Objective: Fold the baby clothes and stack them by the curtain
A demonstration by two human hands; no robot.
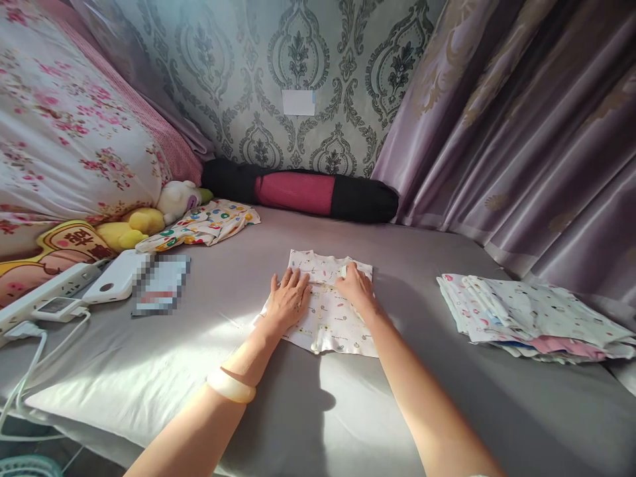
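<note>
A small white printed shirt [342, 339] lies spread on the grey bed sheet in front of me. Flat on its left side rests my left hand [289, 299], fingers stretched out and a pale bangle [231, 386] on the forearm. My right hand [356, 286] is on the upper right part of the shirt, its fingers curled and pinching the cloth near a pale fold at the fingertips. The exact grip is partly hidden by the hand itself.
A stack of folded clothes [541, 318] lies to the right. On the left are a power strip [54, 291], a white charger box [116, 278], a blurred packet [161, 285], plush toys [132, 228] and a colourful garment [213, 222]. A black and red bolster [298, 192] lies along the wall.
</note>
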